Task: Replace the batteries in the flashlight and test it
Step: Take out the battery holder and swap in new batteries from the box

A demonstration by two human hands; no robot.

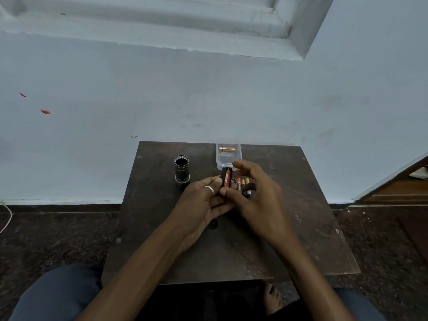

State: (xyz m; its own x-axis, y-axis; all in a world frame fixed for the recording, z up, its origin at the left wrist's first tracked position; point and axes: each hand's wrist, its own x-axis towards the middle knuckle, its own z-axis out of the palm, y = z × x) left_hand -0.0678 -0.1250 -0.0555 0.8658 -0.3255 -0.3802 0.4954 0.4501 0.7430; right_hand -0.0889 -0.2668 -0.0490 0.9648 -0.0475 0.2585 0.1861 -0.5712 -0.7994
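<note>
A small dark wooden table (301, 228) stood against a pale blue wall, its top scuffed and flecked with pale spots. A black flashlight body (181, 169) stood upright on it, open end up. To the right of the flashlight body, at the table's far edge, sat a clear plastic box (228, 158) holding one gold battery (227, 148). Just in front of that box, several small batteries (244, 186) lay side by side on the wood.

Left hand (203, 200): palm up, fingers curled, thumb pressed at 1 o'clock.
Right hand (257, 198): fingers spread, thumb pinching toward 9 o'clock.
</note>
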